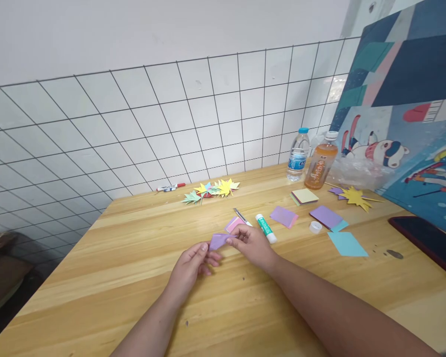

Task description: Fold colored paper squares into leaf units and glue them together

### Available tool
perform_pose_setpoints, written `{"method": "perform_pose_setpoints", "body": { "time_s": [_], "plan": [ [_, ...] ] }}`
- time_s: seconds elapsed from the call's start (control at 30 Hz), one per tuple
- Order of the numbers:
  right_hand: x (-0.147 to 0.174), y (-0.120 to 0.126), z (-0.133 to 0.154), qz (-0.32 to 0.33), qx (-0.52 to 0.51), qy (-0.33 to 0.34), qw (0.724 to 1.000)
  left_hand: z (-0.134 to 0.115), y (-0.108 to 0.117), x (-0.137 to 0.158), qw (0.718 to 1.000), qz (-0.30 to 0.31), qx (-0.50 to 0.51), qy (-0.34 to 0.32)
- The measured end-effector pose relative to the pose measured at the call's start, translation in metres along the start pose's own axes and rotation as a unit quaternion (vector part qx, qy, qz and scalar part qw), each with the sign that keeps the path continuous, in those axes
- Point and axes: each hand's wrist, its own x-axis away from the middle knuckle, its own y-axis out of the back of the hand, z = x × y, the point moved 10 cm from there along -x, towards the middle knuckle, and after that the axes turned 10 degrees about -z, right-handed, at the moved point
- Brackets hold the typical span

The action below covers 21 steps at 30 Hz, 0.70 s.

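Note:
Between my two hands is a small folded piece of purple paper [218, 241], held above the table. My left hand [195, 264] pinches its left corner between thumb and finger, the other fingers loosely curled. At its right end, my right hand [251, 244] grips the paper with thumb and fingertips. Just behind the right hand lie a pink paper piece [233, 224] and a craft knife or pen-like tool [241, 216], partly covered. A green and white glue stick [266, 228], its cap off, lies right of that hand. The white cap [315, 227] sits farther right.
Purple and pink sheets [284, 216], a purple stack [326, 217] and a blue sheet [347, 244] lie right. Behind are a yellow-topped stack [305, 196], a water bottle [298, 154], an orange drink [321, 161], paper leaves [223, 188] and markers [171, 187]. A phone [427, 243] rests far right.

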Motion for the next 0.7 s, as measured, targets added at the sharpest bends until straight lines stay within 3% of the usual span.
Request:
{"method": "perform_pose_setpoints", "body": {
  "time_s": [0.7],
  "plan": [
    [0.0031,-0.0048,0.0034,0.023,-0.011,0.012,1.0,-0.0043,-0.0013,0.0015,1.0,-0.001,-0.01,-0.008]
  ]
}}
